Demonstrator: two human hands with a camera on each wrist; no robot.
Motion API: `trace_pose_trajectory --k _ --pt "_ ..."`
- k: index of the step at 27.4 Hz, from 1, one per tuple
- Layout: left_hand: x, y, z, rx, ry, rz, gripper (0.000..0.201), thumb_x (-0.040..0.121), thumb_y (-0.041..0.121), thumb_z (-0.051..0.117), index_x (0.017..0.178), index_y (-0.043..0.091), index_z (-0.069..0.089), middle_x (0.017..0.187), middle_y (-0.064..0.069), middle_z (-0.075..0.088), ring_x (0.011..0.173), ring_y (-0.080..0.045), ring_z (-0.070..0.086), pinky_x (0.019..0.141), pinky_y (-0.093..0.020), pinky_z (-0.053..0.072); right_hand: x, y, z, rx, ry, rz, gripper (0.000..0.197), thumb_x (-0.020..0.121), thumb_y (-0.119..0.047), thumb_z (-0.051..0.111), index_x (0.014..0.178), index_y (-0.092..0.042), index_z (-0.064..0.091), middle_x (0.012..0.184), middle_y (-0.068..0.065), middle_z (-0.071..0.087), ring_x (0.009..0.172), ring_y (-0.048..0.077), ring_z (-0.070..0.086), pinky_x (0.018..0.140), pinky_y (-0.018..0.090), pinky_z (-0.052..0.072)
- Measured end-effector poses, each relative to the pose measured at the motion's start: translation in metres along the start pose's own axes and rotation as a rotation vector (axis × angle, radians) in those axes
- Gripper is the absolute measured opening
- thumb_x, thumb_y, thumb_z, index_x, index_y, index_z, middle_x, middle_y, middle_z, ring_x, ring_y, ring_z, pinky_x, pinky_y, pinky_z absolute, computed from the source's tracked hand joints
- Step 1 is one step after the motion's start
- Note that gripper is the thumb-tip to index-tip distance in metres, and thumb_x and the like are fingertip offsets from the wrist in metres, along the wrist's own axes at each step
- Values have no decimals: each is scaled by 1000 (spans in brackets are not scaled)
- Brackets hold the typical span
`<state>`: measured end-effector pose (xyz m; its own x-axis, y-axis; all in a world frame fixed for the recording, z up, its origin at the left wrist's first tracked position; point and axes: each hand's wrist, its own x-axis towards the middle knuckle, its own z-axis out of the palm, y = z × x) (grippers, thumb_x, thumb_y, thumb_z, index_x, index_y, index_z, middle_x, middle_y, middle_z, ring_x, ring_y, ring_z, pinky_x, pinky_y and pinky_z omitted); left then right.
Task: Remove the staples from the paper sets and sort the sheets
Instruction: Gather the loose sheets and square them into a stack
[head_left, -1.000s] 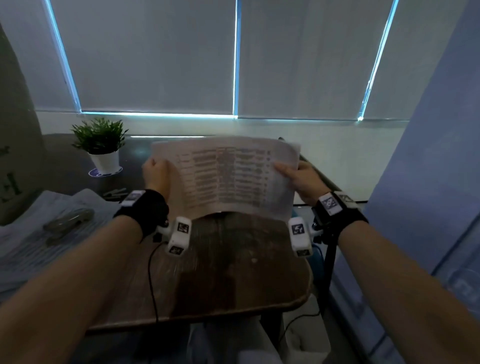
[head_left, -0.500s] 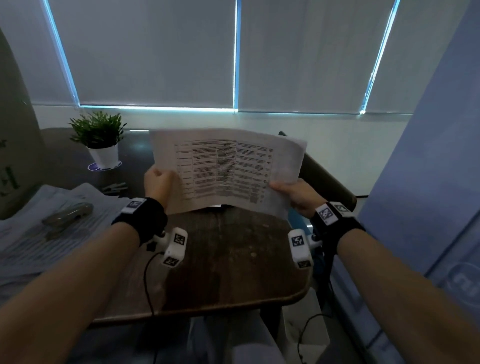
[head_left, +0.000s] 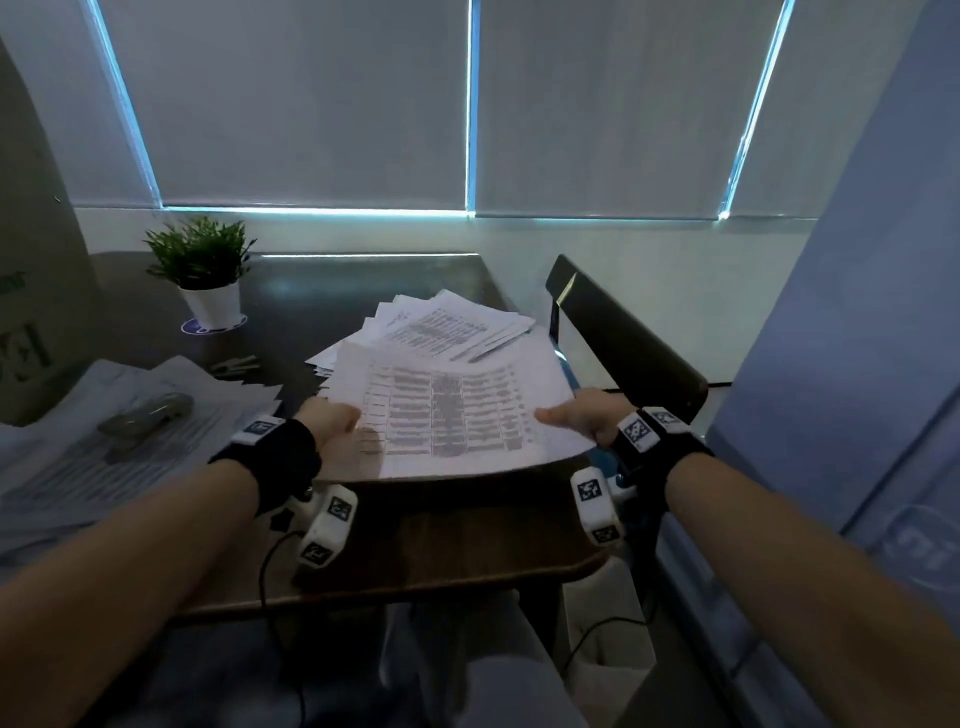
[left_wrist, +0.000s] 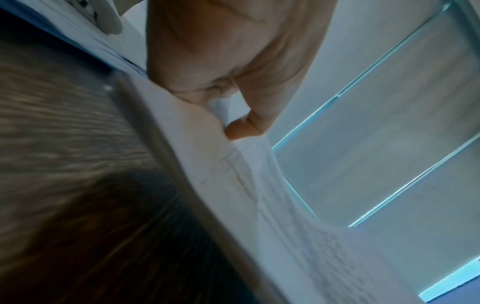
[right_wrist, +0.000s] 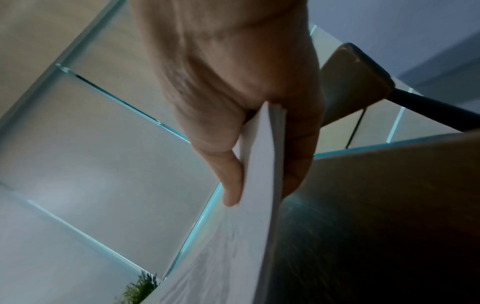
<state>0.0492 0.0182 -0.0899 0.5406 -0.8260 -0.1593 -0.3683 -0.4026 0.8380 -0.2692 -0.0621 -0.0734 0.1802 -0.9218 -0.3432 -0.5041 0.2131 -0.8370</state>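
Head view: left hand (head_left: 332, 423) and right hand (head_left: 582, 418) each grip a side edge of the paper set (head_left: 447, 415), held low over the counter (head_left: 441, 540), near edge of a loose sheet pile (head_left: 447, 325) behind it. Second paper stack (head_left: 104, 447) with stapler (head_left: 145, 418) at left; potted plant (head_left: 202, 270) at back.

Left wrist: thumb (left_wrist: 246, 123) pinches the paper's edge.

Right wrist: thumb (right_wrist: 228, 174) on top, fingers (right_wrist: 298, 156) under the paper, closed on it.
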Motion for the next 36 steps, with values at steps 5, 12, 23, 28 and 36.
trace_pose_trajectory --k 5,12,23,28,36 --pt "-19 -17 4 380 -37 -58 37 89 7 52 119 -15 52 120 -27 56 112 -38 55 75 -33 41 -14 20 23 -406 6 162 63 81 -40 78 126 -3 54 127 10 62 92 20 55 81 32 45" --pt "-36 22 -15 650 -89 5 41 89 19 57 122 -5 53 129 -16 56 116 -30 56 88 -30 46 -50 -23 -3 -492 26 89 34 94 -36 65 77 -12 47 77 3 53 67 13 49 57 26 40" --pt "44 147 9 309 -278 126 54 95 24 57 141 2 40 146 -16 39 134 -28 37 106 -36 34 51 -125 53 381 -104 -25 35 101 -26 52 132 -12 42 109 19 55 85 30 64 69 32 59" --pt "110 136 14 66 -255 -53 55 94 29 57 140 5 40 139 -10 40 114 -29 45 89 -38 41 104 -134 64 520 -38 38 43 103 -15 46 144 -6 40 147 11 40 137 33 42 101 38 48" --pt "212 100 37 65 -23 -108 48 89 34 56 125 4 56 103 -10 58 88 -28 57 76 -33 44 193 -124 76 207 133 -9 50 100 -23 49 146 -8 39 150 15 41 134 33 45 105 43 45"
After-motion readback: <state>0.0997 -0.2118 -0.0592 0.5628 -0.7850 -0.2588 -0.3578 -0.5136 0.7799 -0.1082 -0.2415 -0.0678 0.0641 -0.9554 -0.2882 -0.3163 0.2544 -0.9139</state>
